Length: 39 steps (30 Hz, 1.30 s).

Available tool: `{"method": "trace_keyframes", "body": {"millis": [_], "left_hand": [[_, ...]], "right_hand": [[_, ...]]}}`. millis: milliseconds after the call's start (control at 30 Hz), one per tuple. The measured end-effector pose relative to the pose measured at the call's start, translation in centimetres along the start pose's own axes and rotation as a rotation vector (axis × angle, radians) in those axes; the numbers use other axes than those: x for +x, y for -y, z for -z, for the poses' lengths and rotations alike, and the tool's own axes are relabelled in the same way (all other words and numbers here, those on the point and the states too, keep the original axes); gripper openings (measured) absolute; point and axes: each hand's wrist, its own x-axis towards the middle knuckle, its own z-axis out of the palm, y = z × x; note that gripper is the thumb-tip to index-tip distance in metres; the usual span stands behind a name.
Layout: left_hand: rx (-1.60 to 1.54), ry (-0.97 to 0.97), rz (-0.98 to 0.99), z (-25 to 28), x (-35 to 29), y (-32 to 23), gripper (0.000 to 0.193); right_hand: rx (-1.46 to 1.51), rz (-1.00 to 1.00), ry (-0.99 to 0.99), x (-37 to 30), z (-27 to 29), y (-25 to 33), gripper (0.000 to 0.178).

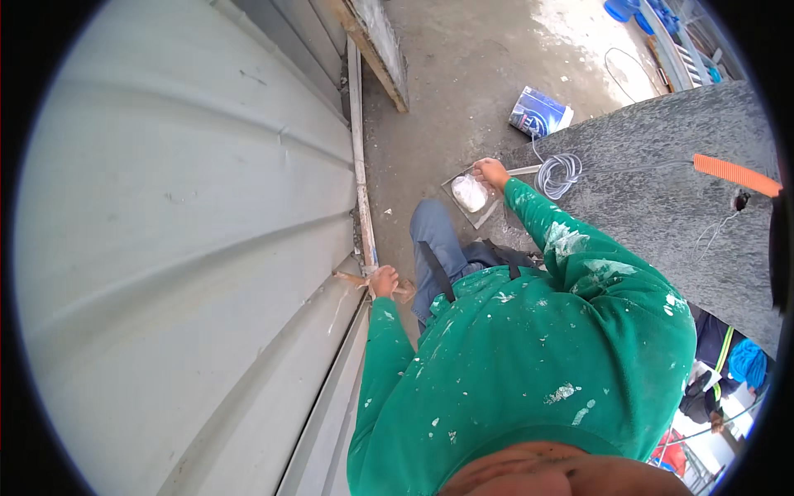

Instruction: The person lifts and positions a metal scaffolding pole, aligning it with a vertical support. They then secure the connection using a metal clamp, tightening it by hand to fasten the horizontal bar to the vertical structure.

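My left hand (383,282) is down at the foot of the light grey metal wall, its fingers closed on a crumpled tan strip (350,279) that sticks out on both sides. My right hand (491,174) reaches forward, fingers curled together at the upper right edge of a white lump (470,193). What those fingers pinch is too small to make out. Under the lump lies a flat greyish square board (483,217) on the floor. My green sleeves carry white splashes.
Corrugated metal wall (190,207) fills the left side, with a long narrow strip (361,165) along its base. A wooden-edged panel (382,58) leans ahead. Beyond the board are a blue bucket (539,112) on its side, coiled grey cable (559,176), a speckled grey slab (653,140) and orange conduit (732,173).
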Motion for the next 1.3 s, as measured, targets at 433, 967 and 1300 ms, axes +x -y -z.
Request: {"method": "trace_keyframes", "body": {"millis": [433, 967, 1300], "left_hand": [[1.292, 0.563, 0.08, -19.4, 17.0, -28.1, 0.028], [3.072, 1.469, -1.053, -39.4, 0.4, -15.2, 0.048], [1.591, 2.082, -1.265, -47.1, -44.7, 26.3, 0.041]], "right_hand": [[-0.4, -0.023, -0.075, -0.2, -1.1, -10.3, 0.049], [0.987, -0.431, -1.531, -30.6, -19.3, -50.5, 0.022], [1.914, -0.404, -1.301, -51.5, -27.8, -74.5, 0.014]]}}
